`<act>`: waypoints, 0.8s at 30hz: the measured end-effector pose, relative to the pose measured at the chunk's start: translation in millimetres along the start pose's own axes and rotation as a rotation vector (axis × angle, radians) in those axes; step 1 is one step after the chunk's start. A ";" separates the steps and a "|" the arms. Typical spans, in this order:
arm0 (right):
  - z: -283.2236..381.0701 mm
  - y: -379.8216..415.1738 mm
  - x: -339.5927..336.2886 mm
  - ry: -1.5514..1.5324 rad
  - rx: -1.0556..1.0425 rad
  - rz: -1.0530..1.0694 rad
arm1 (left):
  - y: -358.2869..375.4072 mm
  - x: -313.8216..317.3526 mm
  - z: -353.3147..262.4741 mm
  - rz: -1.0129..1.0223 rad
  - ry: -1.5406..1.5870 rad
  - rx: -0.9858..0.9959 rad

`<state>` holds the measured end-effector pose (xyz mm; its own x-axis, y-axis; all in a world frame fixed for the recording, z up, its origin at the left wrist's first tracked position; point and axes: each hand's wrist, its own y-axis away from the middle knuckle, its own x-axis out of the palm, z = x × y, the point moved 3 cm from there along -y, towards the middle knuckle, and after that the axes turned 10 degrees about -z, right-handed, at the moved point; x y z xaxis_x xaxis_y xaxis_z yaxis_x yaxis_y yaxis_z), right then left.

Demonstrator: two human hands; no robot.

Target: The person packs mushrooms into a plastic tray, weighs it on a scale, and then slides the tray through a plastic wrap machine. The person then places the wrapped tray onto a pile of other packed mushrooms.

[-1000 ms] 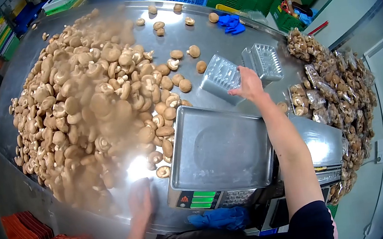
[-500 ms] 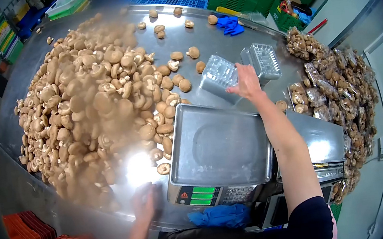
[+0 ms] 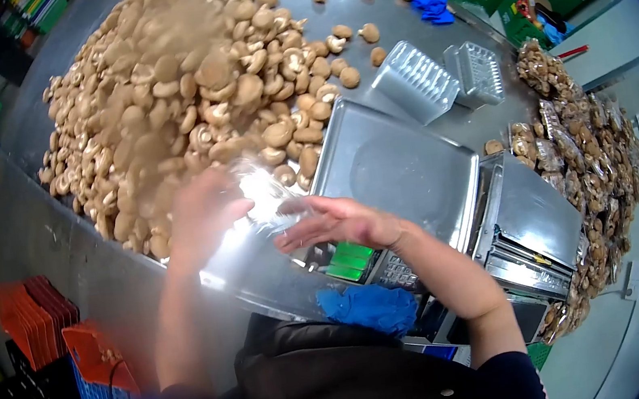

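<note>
A clear plastic tray [image 3: 259, 185], bright with glare, is between my two hands at the front edge of the mushroom pile. My left hand [image 3: 206, 209], blurred, grips its left side with the thumb pointing inward. On the other side my right hand [image 3: 339, 221] has its fingers stretched out beside the tray, above the scale's green display [image 3: 348, 261]. Brown mushrooms [image 3: 160, 108] lie heaped just beyond my hands. The scale's metal pan [image 3: 396, 160] bears nothing. Two stacks of clear trays stand behind it, a left stack [image 3: 418, 84] and a right stack [image 3: 479, 75].
Bagged mushrooms [image 3: 588, 162] are piled along the right side, next to a metal-topped machine [image 3: 536, 198]. A blue cloth [image 3: 372, 309] lies before the scale, and blue gloves [image 3: 433, 9] lie at the back. Orange crates [image 3: 101, 357] stand on the floor at left.
My right hand has left the tray stacks and come back in front of the scale. My left hand has risen toward the pile, and a clear tray is now between them. The view has shifted.
</note>
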<state>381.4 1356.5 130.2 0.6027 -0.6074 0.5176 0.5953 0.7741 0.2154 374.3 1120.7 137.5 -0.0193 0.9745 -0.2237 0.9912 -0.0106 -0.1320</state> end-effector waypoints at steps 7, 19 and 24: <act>-123.8 -17.0 26.7 -0.166 0.234 -0.625 | 125.2 -43.8 103.4 -0.274 0.256 -0.860; -136.6 -112.5 -8.4 0.493 0.410 -0.897 | 95.3 -26.6 164.6 -0.464 0.815 -1.178; -118.1 -181.3 -51.0 0.457 0.112 -1.073 | 34.3 -24.9 197.8 -0.557 0.857 -0.951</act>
<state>305.4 1226.1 -33.1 -0.0319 -0.9488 -0.3143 0.8782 -0.1767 0.4444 382.9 1051.8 -52.4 -0.6927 0.6362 0.3396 0.5944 0.2370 0.7685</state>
